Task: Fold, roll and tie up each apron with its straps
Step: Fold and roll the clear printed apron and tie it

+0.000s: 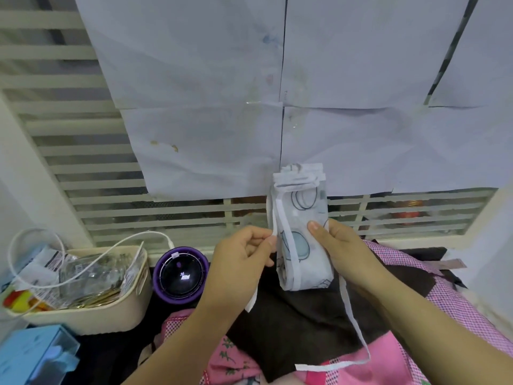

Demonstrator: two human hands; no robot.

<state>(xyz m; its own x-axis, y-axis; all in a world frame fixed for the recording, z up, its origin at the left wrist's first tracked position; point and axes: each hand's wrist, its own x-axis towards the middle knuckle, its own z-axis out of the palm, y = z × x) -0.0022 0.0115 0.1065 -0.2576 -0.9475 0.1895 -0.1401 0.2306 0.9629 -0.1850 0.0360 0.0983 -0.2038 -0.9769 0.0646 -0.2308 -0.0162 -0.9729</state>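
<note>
Dark cloth and pink fabric nearest, then held upright above: rolled white apron gripped in right hand, thumb pressed on its front, left hand pinching one strap beside it, second strap trailing down, papered slats beyond.

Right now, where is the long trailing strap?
Head view, lower right of centre: the trailing strap hangs from below the right hand, across the dark cloth, its end lying on the pink fabric.
</note>
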